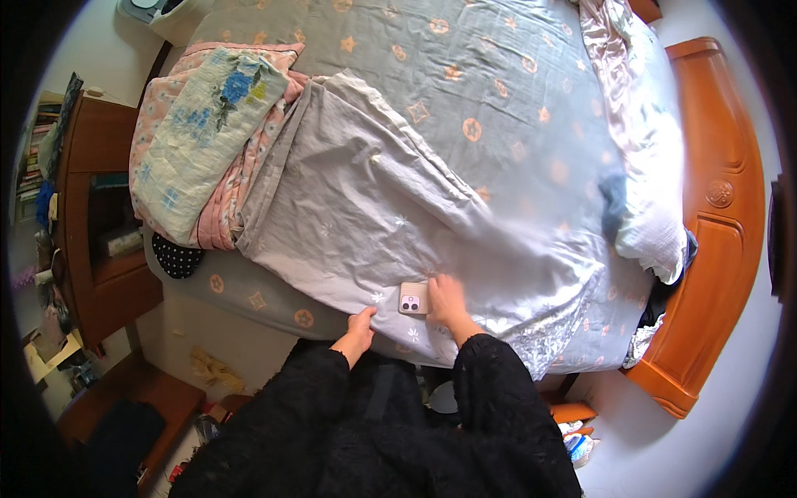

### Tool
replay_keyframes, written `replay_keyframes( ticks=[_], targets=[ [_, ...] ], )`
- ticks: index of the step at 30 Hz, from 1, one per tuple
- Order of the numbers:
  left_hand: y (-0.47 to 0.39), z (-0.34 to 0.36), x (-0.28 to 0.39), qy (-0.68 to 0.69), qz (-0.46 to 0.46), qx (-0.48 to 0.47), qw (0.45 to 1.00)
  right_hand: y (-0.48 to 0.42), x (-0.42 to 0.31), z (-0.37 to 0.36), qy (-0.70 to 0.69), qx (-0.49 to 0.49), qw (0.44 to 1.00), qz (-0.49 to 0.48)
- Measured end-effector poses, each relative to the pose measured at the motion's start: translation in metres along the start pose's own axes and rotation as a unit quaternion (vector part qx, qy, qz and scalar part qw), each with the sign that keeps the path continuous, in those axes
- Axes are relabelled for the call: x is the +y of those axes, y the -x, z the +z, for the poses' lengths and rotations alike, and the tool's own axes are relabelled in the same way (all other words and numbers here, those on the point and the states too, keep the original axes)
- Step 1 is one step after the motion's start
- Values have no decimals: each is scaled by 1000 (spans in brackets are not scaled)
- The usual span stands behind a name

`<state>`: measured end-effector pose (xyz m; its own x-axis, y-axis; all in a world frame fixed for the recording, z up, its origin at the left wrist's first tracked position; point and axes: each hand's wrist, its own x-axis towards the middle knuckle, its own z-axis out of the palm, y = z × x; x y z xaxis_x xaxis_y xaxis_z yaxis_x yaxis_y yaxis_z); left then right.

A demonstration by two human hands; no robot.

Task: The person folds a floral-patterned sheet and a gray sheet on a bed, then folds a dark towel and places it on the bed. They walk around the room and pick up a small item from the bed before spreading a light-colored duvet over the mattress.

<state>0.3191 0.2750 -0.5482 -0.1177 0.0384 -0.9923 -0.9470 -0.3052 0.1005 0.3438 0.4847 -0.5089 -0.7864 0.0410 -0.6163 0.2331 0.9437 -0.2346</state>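
A light grey floral bed cover (348, 187) lies rumpled and partly folded across the near side of the bed. On its near part is a smartphone (413, 298) in a pale beige case, back face up with its camera lenses showing. My right hand (446, 302) grips the phone at its right end, covering that end from view. To the left, my left hand (360, 330) holds the cover's near edge, thumb on top and the other fingers partly hidden. Both wrists come out of black sleeves.
A grey fitted sheet (398, 112) with orange star shapes covers the mattress. Folded pink and flowered bedding (199, 143) is heaped at the left, above a dotted black item (177, 256). A white pillow (654, 205) lies by the wooden headboard (710, 218). Wooden furniture (106, 143) stands left.
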Motion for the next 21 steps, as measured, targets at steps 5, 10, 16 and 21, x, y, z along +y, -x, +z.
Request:
replay_keyframes(
  ticks=[5,10,16,21],
  targets=[
    [23,0,2,-27,-16,-31,999,41,10,0,-173,-22,980,93],
    [50,24,7,-1,-100,-104,990,100,7,-11,-369,-68,919,120],
    [117,42,33,-130,33,-178,975,174,-32,-49,-420,-176,888,68],
    [233,11,70,-385,207,-256,862,238,-91,-103,-561,-235,794,17]
  ],
)
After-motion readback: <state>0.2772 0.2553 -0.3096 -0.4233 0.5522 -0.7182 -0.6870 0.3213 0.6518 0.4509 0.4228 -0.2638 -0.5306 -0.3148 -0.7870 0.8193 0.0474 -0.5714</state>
